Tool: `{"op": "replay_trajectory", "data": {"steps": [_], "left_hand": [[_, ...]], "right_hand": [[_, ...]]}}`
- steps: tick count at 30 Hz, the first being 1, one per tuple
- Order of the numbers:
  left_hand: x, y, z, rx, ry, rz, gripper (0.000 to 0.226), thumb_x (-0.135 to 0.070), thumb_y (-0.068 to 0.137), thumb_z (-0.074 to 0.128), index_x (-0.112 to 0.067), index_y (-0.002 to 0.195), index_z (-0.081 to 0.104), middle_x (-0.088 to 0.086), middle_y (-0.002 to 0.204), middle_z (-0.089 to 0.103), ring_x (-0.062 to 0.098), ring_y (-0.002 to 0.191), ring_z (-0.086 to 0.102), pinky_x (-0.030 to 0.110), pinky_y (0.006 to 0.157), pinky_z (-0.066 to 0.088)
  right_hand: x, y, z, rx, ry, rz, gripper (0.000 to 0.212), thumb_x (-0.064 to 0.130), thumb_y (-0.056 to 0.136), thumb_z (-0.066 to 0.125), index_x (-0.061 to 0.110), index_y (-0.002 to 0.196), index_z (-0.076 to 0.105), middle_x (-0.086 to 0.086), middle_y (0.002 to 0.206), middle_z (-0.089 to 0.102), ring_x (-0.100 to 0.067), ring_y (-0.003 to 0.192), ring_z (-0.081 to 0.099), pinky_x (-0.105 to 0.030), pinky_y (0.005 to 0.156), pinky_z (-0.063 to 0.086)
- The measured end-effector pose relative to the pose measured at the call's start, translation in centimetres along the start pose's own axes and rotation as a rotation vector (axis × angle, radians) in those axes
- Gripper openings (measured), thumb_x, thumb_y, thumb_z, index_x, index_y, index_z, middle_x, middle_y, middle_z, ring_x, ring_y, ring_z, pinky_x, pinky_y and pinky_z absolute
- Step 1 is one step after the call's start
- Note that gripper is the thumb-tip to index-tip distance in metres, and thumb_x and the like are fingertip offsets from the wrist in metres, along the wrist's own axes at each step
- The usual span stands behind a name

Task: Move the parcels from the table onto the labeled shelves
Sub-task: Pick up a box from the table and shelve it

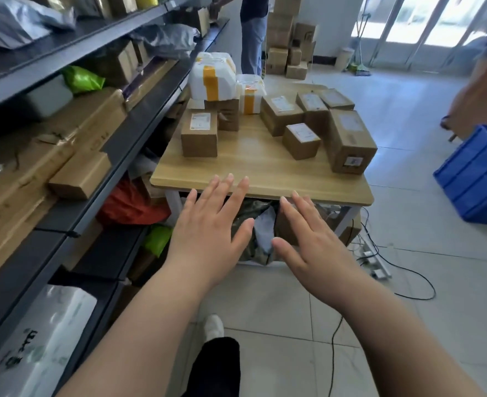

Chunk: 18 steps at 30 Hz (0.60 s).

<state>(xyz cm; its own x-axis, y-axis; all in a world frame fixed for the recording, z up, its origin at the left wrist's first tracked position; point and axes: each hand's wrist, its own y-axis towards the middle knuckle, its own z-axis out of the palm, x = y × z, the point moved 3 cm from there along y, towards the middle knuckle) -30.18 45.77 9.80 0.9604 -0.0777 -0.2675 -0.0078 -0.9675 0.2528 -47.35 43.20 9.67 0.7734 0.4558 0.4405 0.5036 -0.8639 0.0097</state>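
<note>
– Two hands out in front of us, left hand [208, 227] and right hand [314, 242]. Both are palm-down with fingers straight and fanned apart, holding nothing. Our left fingertips line up with the table's [253, 167] near edge, but we can't tell if they actually touch it.

– ok, and where's the stuff we're meant to move?

– All on the table. One brown box [199, 133] stands alone by the left edge. Behind it, toward the far left corner, a big white foam parcel [212, 77] with yellow tape sits on top of another brown carton [228, 114], and a smaller foam parcel [251, 94] is just beside that. Toward the far right corner we've got a cluster of five labeled cartons [279, 114], packed close. The tall carton [349, 140] is at the right edge, and the small cube [301, 140] is nearest us.

– shelves?

– Dark shelves [139, 116] run along the table's left edge, stuffed with cartons and bags. Blue crate [477, 179] is on the floor off to our right.
</note>
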Motion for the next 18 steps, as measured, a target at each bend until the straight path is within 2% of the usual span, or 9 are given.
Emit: {"op": "replay_trajectory", "data": {"steps": [3, 8, 13, 15, 18], "left_hand": [[2.9, 5.2, 1.4, 0.037, 0.012, 0.024, 0.071, -0.059, 0.086, 0.007, -0.034, 0.152, -0.001, -0.004, 0.161, 0.008, 0.013, 0.148, 0.0, 0.034, 0.117, -0.004], [8.5, 14.9, 2.1, 0.118, 0.035, 0.035, 0.064, -0.051, 0.097, 0.025, -0.035, 0.15, -0.008, -0.008, 0.161, -0.002, 0.011, 0.147, -0.008, 0.037, 0.12, -0.003], [12.4, 21.3, 3.4, 0.16, 0.045, 0.06, 0.064, -0.051, 0.097, 0.025, -0.037, 0.149, -0.01, -0.01, 0.161, -0.005, 0.01, 0.146, -0.011, 0.035, 0.117, -0.008], [13.7, 22.4, 4.3, 0.203, 0.036, 0.046, 0.064, -0.053, 0.096, 0.023, -0.038, 0.15, -0.009, -0.01, 0.161, -0.005, 0.01, 0.147, -0.01, 0.035, 0.117, -0.008], [15.6, 23.9, 5.7, 0.247, 0.062, 0.037, 0.069, -0.061, 0.086, 0.005, -0.038, 0.149, -0.011, -0.01, 0.161, -0.005, 0.01, 0.147, -0.009, 0.033, 0.115, -0.01]], "right_hand": [[-0.5, 5.7, -0.1, -0.009, -0.026, 0.023, 0.068, 0.051, 0.096, 0.032, 0.03, 0.152, -0.002, 0.01, 0.159, -0.013, -0.001, 0.142, -0.019, -0.019, 0.11, -0.009], [-0.9, 15.0, -1.1, -0.016, -0.031, 0.082, 0.068, 0.051, 0.097, 0.031, 0.031, 0.151, -0.005, 0.012, 0.159, -0.015, 0.005, 0.136, -0.023, -0.018, 0.11, -0.009], [-1.6, 21.7, 0.3, -0.003, -0.012, 0.148, 0.069, 0.052, 0.096, 0.032, 0.031, 0.151, -0.004, 0.012, 0.158, -0.016, 0.004, 0.136, -0.023, -0.018, 0.111, -0.01], [-1.7, 23.4, 1.3, 0.045, 0.017, 0.158, 0.069, 0.053, 0.096, 0.031, 0.033, 0.151, -0.005, 0.014, 0.158, -0.017, 0.002, 0.139, -0.022, -0.02, 0.113, -0.007], [-2.4, 26.2, 2.2, 0.081, 0.016, 0.156, 0.07, 0.054, 0.096, 0.032, 0.033, 0.151, -0.006, 0.013, 0.158, -0.018, 0.001, 0.139, -0.023, -0.021, 0.114, -0.007]]}}
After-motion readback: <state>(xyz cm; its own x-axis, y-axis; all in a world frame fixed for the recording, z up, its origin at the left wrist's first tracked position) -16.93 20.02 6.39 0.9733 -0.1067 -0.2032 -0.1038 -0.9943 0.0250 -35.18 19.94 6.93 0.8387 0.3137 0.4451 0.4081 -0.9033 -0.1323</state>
